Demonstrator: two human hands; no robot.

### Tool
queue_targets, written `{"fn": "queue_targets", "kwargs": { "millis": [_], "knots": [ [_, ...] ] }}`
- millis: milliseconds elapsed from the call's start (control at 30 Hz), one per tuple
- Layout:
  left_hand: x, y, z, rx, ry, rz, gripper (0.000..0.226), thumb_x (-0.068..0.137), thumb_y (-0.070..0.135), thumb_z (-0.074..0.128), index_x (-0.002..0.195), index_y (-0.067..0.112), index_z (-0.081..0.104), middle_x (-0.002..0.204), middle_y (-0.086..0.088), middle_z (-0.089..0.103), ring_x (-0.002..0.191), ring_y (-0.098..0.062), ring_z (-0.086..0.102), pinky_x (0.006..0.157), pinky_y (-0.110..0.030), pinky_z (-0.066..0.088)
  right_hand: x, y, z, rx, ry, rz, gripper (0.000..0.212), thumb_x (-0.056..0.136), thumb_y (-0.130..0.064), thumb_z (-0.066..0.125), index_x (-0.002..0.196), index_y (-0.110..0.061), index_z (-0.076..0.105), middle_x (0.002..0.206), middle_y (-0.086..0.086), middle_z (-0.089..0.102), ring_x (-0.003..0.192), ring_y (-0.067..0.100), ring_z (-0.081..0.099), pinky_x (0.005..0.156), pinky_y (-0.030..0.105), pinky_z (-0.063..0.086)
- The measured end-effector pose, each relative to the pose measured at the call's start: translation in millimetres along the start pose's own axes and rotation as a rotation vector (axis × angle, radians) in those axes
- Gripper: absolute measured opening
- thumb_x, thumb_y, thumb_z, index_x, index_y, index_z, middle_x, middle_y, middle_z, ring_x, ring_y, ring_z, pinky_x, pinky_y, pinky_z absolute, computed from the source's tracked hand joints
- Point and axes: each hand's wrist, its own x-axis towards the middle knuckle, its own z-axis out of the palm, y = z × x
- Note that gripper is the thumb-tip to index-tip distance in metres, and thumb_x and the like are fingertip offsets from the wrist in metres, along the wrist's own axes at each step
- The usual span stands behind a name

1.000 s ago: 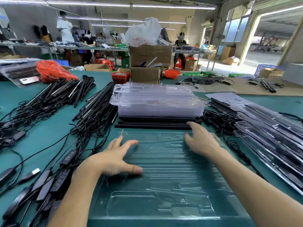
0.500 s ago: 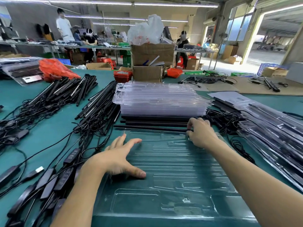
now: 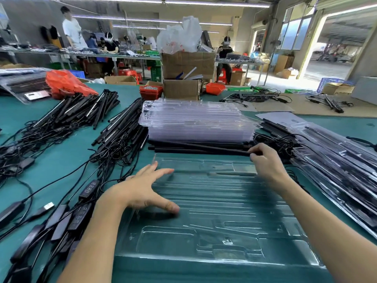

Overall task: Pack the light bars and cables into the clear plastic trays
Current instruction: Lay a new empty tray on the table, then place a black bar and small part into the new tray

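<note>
one head-worn view looks forward and down, close over the green table (image 3: pixel 61 160).

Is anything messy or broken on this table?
Nothing looks broken. The cables on the left lie in a tangled heap, not sorted. The stack of clear trays sits unevenly, top ones shifted. The open tray in front lies flat and holds nothing yet.
</note>
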Motion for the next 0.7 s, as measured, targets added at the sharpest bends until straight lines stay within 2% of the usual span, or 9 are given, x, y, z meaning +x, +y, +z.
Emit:
{"fn": "queue_targets", "kwargs": {
  "millis": [67, 133, 200, 300, 433, 533, 633, 700],
  "knots": [
    [0, -3, -2, -0.037, -0.016, 0.016, 0.108, 0.061, 0.065, 0.083, 0.148, 0.06, 0.019, 0.166, 0.011, -0.014, 0.151, -0.004, -0.015, 0.124, -0.051, 0.001, -7, 4, -13, 0.052, -0.035, -0.011, 0.019, 0.099, -0.014, 0.048, 0.085, -0.01, 0.06, 0.072, 0.0, 0.054, 0.066, 0.017, 0.047, 0.063, 0.034, 0.037],
    [-1, -5, -3, -0.049, -0.024, 0.031, 0.103, 0.068, 0.055, 0.085, 0.149, 0.058, 0.021, 0.166, 0.012, -0.013, 0.152, -0.006, -0.009, 0.124, -0.048, 0.007, -18, 5, -25, 0.054, -0.074, -0.04, 0.034, 0.101, -0.028, 0.053, 0.075, -0.005, 0.054, 0.063, -0.001, 0.045, 0.056, 0.013, 0.04, 0.058, 0.033, 0.03],
    [-2, -6, -4, -0.112, 0.03, 0.018, 0.099, 0.068, 0.052, 0.086, 0.149, 0.053, 0.029, 0.166, 0.013, 0.0, 0.149, -0.008, 0.013, 0.123, -0.04, 0.018, -29, 6, -34, -0.01, -0.107, -0.065, 0.048, 0.098, -0.039, 0.058, 0.07, 0.0, 0.054, 0.056, -0.002, 0.042, 0.045, 0.006, 0.035, 0.055, 0.032, 0.027],
    [-1, -8, -6, -0.153, 0.123, -0.002, 0.096, 0.067, 0.054, 0.085, 0.149, 0.044, 0.037, 0.163, 0.012, 0.019, 0.144, -0.013, 0.031, 0.119, -0.037, 0.026, -43, 7, -37, -0.203, -0.087, -0.091, 0.05, 0.091, -0.049, 0.063, 0.068, -0.005, 0.06, 0.051, -0.006, 0.05, 0.045, 0.008, 0.042, 0.053, 0.031, 0.034],
    [1, -10, -6, -0.136, 0.135, -0.028, 0.082, 0.077, 0.044, 0.083, 0.148, 0.043, 0.041, 0.165, 0.008, 0.019, 0.142, -0.017, 0.037, 0.11, -0.031, 0.036, -57, 8, -37, -0.384, -0.003, -0.081, 0.048, 0.086, -0.058, 0.06, 0.066, -0.015, 0.056, 0.052, -0.005, 0.055, 0.052, 0.018, 0.05, 0.053, 0.035, 0.041],
    [0, -13, -6, -0.173, 0.144, -0.056, 0.096, 0.063, 0.057, 0.086, 0.147, 0.041, 0.043, 0.164, 0.01, 0.02, 0.145, -0.018, 0.034, 0.118, -0.038, 0.029, -65, 13, -35, -0.438, -0.019, -0.046, 0.051, 0.085, -0.063, 0.054, 0.067, -0.016, 0.05, 0.055, -0.005, 0.056, 0.054, 0.021, 0.052, 0.053, 0.038, 0.045],
    [-1, -11, -6, -0.253, 0.176, -0.092, 0.108, 0.048, 0.085, 0.069, 0.144, 0.038, 0.05, 0.163, 0.011, 0.026, 0.143, -0.016, 0.037, 0.116, -0.039, 0.027, -71, 17, -31, -0.651, 0.017, -0.051, 0.059, 0.088, -0.073, 0.041, 0.068, -0.018, 0.048, 0.059, -0.005, 0.059, 0.056, 0.017, 0.054, 0.051, 0.032, 0.039],
    [-2, -9, -6, -0.29, 0.187, -0.109, 0.117, 0.041, 0.094, 0.066, 0.142, 0.037, 0.053, 0.161, 0.011, 0.028, 0.143, -0.015, 0.036, 0.115, -0.04, 0.026, -72, 16, -29, -0.671, 0.017, -0.07, 0.061, 0.088, -0.076, 0.032, 0.07, -0.019, 0.048, 0.062, -0.005, 0.059, 0.057, 0.017, 0.054, 0.051, 0.032, 0.036]
  ]
}}
